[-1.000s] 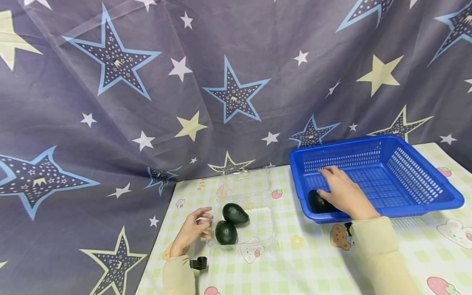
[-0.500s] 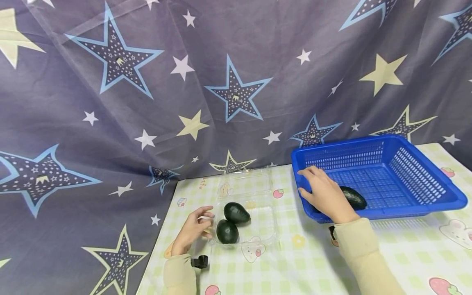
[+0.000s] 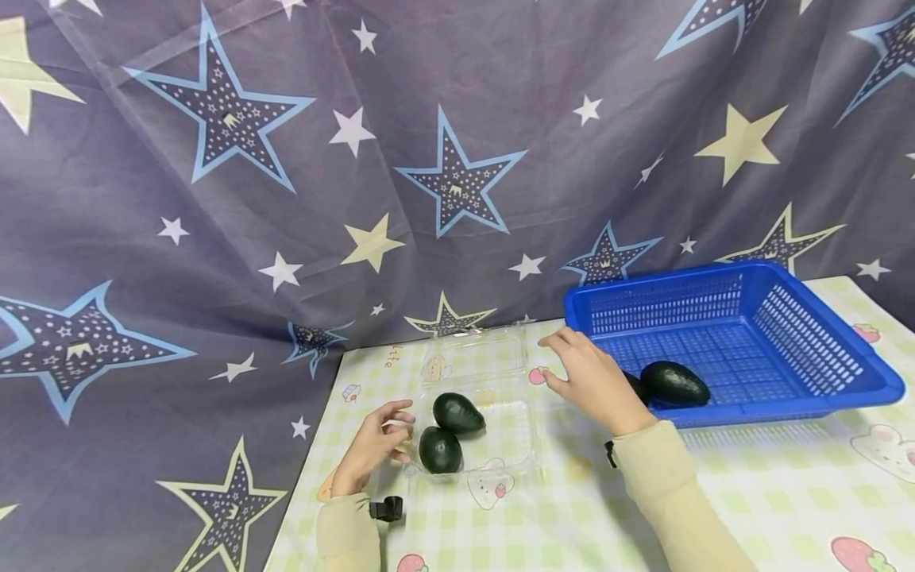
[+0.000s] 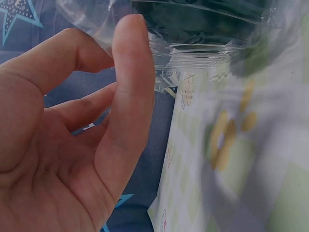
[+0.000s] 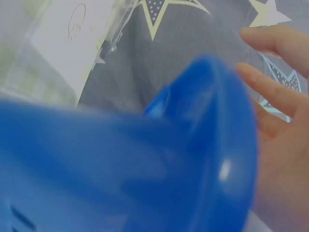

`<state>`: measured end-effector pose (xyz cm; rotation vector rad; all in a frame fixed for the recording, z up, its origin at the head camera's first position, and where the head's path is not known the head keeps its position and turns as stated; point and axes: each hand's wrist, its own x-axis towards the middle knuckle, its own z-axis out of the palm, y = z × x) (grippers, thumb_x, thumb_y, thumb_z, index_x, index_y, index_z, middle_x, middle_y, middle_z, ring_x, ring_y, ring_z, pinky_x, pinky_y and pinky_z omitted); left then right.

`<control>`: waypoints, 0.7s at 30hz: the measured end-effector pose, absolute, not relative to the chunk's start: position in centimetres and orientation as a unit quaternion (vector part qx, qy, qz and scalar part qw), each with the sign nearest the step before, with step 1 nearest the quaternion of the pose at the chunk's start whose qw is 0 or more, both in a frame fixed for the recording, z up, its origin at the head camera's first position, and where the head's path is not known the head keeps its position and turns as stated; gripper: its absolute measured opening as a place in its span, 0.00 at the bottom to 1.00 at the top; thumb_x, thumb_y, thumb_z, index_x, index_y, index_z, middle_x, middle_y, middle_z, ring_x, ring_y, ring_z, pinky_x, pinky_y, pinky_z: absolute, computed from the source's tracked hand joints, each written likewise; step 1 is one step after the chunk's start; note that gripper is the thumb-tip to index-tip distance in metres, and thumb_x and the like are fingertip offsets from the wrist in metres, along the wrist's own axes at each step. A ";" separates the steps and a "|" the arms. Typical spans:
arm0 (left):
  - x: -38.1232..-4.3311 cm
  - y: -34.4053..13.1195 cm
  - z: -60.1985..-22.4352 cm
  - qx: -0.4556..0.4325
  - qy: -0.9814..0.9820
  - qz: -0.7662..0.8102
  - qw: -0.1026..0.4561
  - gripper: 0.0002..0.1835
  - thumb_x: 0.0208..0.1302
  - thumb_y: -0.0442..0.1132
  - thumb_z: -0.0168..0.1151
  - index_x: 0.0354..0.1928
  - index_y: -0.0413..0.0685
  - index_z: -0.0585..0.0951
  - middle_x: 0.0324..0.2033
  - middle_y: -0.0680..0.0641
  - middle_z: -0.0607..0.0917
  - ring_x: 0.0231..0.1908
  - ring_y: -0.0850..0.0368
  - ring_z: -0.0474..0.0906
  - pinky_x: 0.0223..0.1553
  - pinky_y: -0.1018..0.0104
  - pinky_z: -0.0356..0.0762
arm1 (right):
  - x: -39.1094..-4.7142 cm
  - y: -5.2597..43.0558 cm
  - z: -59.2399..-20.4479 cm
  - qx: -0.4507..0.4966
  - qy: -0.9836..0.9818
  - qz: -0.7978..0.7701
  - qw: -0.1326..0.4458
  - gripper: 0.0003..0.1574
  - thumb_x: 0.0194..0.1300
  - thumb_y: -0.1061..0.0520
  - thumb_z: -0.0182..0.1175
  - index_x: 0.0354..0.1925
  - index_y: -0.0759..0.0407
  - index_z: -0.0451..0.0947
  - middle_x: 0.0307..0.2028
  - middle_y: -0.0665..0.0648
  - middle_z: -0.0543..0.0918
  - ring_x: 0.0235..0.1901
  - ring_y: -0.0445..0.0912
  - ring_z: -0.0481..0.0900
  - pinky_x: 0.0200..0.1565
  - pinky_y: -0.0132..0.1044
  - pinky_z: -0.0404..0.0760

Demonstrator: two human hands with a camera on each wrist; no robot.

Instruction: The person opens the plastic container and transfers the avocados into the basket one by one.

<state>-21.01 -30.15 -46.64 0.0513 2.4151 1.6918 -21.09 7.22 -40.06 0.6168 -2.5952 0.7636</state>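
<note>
Two dark green avocados, an upper one [image 3: 457,413] and a lower one [image 3: 439,450], lie in the left part of a clear plastic clamshell box [image 3: 509,433]. Its lid is folded back. My left hand [image 3: 373,442] stays at the box's left edge, fingers loosely bent; in the left wrist view a fingertip overlaps the plastic, and contact is unclear. My right hand [image 3: 596,381] is above the left rim of a blue basket [image 3: 722,349], fingers spread, holding nothing. Inside the basket lies one avocado [image 3: 675,384]; another avocado [image 3: 634,387] beside it is partly hidden by that hand.
A checked tablecloth [image 3: 572,516] with cartoon prints covers the table. Behind it hangs a dark star-patterned curtain [image 3: 500,71]. The basket's raised rim [image 5: 227,145] fills much of the right wrist view.
My right hand has moved left from inside the basket to above its left rim, leaving an avocado and uncovering more of the basket. The left hand and the box look unmoved.
</note>
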 end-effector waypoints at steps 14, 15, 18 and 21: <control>-21.0 -30.4 -46.7 0.013 0.815 0.571 0.098 0.32 0.59 0.24 0.55 0.69 0.35 0.68 0.52 0.30 0.75 0.40 0.46 0.79 0.27 0.57 0.89 | -21.3 3.1 -41.7 0.254 -0.920 0.249 0.161 0.28 0.58 0.56 0.71 0.55 0.64 0.78 0.49 0.58 0.81 0.49 0.52 0.79 0.47 0.46 0.86; -21.0 -30.4 -46.7 0.015 0.815 0.570 0.100 0.32 0.59 0.24 0.55 0.69 0.36 0.68 0.53 0.30 0.75 0.40 0.47 0.79 0.27 0.57 0.89 | -21.3 2.8 -41.8 0.255 -0.920 0.255 0.152 0.28 0.58 0.57 0.71 0.55 0.64 0.78 0.50 0.58 0.80 0.50 0.53 0.79 0.48 0.46 0.85; -21.1 -30.3 -46.8 0.019 0.816 0.569 0.100 0.32 0.60 0.24 0.55 0.69 0.36 0.68 0.53 0.31 0.75 0.40 0.48 0.79 0.27 0.58 0.89 | -21.4 2.1 -42.2 0.260 -0.917 0.275 0.125 0.29 0.58 0.58 0.71 0.56 0.66 0.77 0.51 0.60 0.80 0.52 0.55 0.79 0.54 0.48 0.83; -21.2 -30.2 -46.8 0.020 0.816 0.569 0.100 0.31 0.60 0.24 0.54 0.69 0.36 0.68 0.52 0.31 0.75 0.39 0.49 0.79 0.26 0.59 0.89 | -21.5 1.4 -42.6 0.272 -0.912 0.285 0.110 0.30 0.58 0.58 0.71 0.57 0.67 0.76 0.51 0.61 0.79 0.53 0.56 0.79 0.56 0.48 0.82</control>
